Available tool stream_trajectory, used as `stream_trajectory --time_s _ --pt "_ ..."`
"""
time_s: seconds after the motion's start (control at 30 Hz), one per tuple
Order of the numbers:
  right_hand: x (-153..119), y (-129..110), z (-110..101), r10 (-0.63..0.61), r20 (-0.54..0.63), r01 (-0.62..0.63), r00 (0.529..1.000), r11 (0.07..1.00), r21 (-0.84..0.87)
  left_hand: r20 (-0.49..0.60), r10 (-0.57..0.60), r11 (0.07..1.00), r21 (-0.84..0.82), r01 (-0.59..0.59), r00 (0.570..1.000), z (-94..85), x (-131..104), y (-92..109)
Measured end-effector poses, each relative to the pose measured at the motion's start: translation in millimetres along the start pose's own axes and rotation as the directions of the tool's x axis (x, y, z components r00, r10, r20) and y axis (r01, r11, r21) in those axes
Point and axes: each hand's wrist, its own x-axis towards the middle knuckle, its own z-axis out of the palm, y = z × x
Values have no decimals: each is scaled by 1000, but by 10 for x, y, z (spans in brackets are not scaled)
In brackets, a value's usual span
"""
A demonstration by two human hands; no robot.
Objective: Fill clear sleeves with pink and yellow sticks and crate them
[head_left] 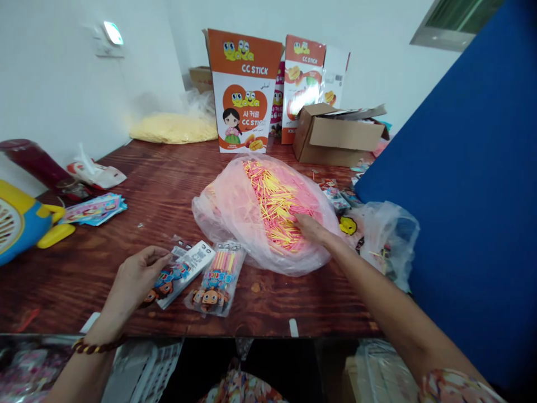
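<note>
My left hand (136, 280) pinches the top edge of a clear plastic packet (164, 284) printed with a cartoon monkey. Under that packet lies a white printed box (191, 268), set at a slant. Just right of it, a filled packet (218, 277) holds a row of pink and yellow sticks. A big translucent bag (226, 196) lies open, heaped with thin pink and yellow sticks (272, 196). My right hand (311, 228) reaches into the heap from the right, fingers drawn together on some sticks, fingertips partly hidden.
Printed cartons (247, 89) and an open cardboard box (339, 137) stand at the back. A blue panel (461, 184) rises at the right, beside a clear bag (388, 235). On the left are a yellow-blue fan-like object (20, 224), wipes (96, 173) and flat wrappers (94, 210).
</note>
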Motion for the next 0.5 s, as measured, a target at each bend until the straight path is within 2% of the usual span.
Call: stream_trajectory --time_s 0.2,0.5 --pt "-27 25 -75 29 -43 -28 999 999 28 0 -6 997 -78 6 1000 15 -43 32" --pt "-59 89 37 -130 40 133 991 989 -70 -19 -23 994 -109 21 1000 37 -92 119"
